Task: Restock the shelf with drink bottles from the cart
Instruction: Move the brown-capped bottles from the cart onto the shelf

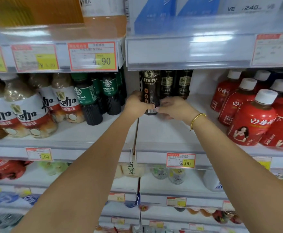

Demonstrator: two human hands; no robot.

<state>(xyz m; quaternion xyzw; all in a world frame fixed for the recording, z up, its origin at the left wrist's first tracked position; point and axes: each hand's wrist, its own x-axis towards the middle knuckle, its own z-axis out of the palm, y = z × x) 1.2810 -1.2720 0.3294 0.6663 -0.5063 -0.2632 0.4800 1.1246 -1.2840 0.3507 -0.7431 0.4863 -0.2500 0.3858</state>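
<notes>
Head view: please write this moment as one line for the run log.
phase: placing | left hand: grips dark coffee bottle | right hand: at bottle base | spot: shelf, beside two matching bottles

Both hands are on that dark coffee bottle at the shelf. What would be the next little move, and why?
Probably slide the dark coffee bottle back to line up with the two dark bottles on its right, then let go. The left hand and right hand hold its lower part, and it stands nearer the shelf front than they do.
</notes>
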